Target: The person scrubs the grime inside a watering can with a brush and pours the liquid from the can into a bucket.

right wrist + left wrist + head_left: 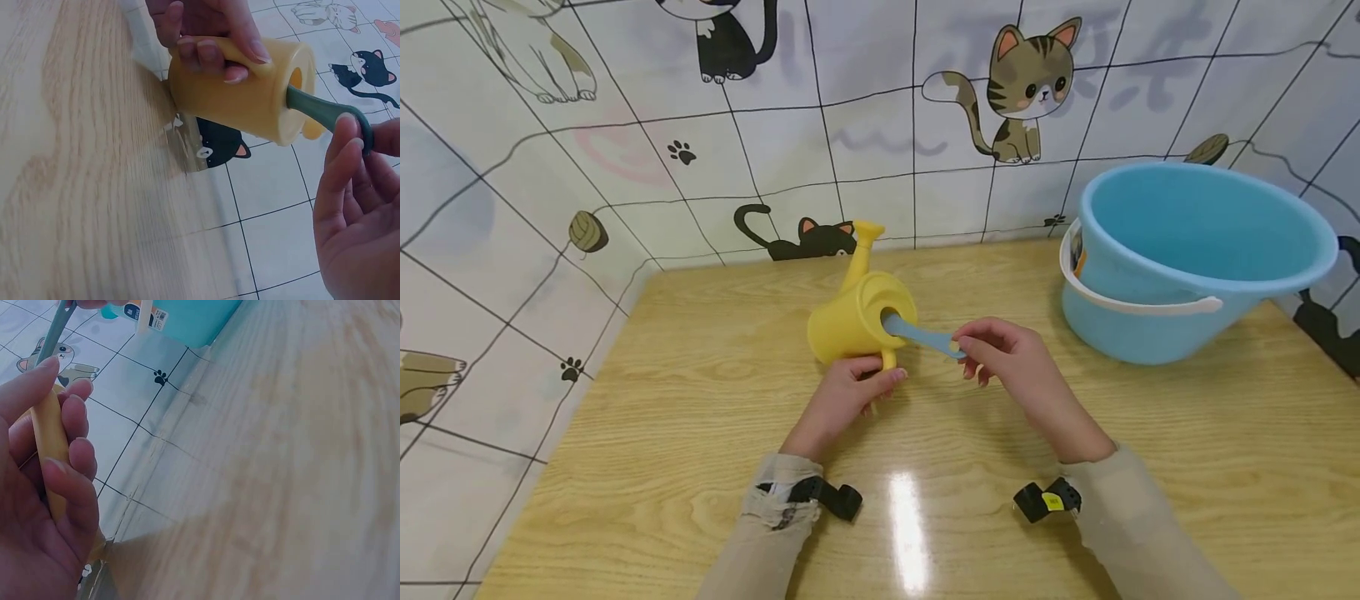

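A yellow watering can is tilted over, its round opening facing right and its spout pointing to the back wall. My left hand grips the can's handle, fingers curled round it. Out of the opening sticks a blue toy tool's handle; its other end is hidden inside the can. My right hand pinches the free end of that blue handle between thumb and fingers. The right wrist view shows the watering can with the blue handle slanting into its opening.
A large light-blue bucket with a white carrying handle stands at the back right of the wooden table. Behind the table rises a wall covering with printed cats and grid lines.
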